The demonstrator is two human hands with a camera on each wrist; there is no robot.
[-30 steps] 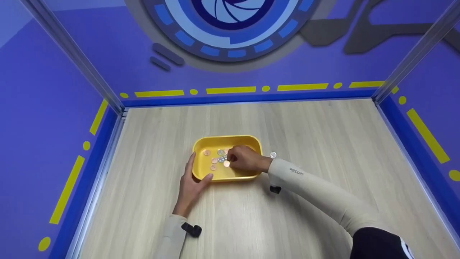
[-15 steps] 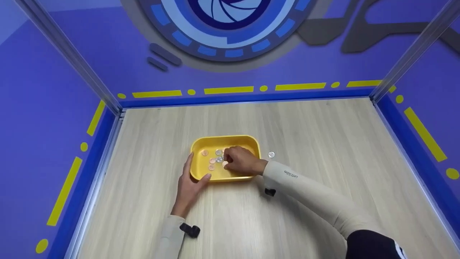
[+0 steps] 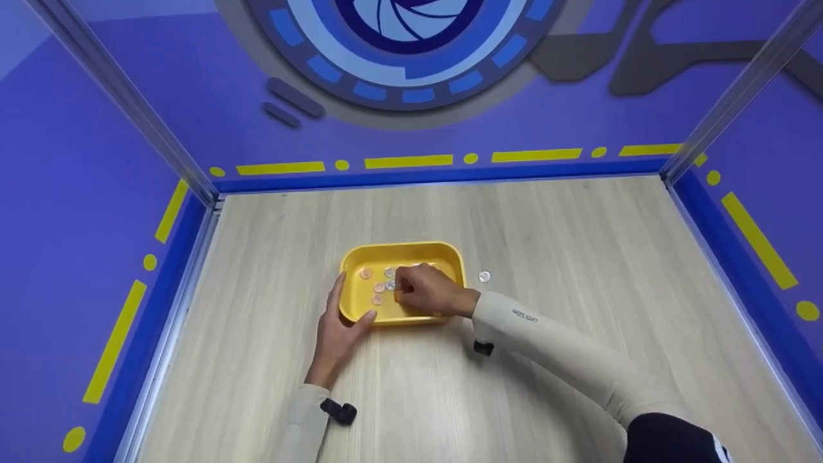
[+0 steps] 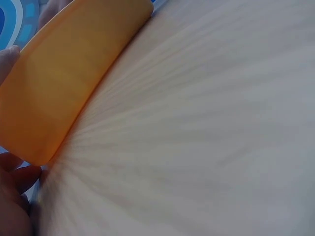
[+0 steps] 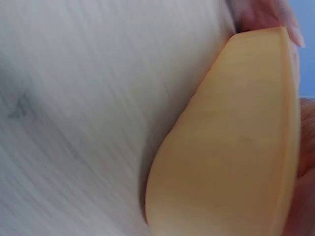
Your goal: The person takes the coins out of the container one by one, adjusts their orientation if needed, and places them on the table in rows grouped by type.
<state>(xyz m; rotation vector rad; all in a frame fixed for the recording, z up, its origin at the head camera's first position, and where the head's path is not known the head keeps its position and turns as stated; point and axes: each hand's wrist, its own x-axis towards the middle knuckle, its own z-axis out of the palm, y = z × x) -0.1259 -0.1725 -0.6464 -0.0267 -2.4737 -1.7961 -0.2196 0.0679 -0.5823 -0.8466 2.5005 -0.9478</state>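
Observation:
A yellow tray stands on the table with several copper coins and silver coins scattered inside. My left hand grips its front left corner, thumb over the front rim and fingers along the left side. Inside the tray is my right hand, fingers curled down at the coins, the wrist crossing the right end. Its fingertips hide what lies under them, and I cannot tell whether they pinch a coin. Both wrist views mostly show the outer wall of the tray.
One silver coin lies on the wooden table, to the right of the tray. Blue panels with yellow dashes enclose the table at the back and both sides. Metal rails run along the edges.
The right hand has shifted slightly left inside the tray, and its fingers now cover a copper coin that showed beside them. The left hand keeps its hold on the tray's corner.

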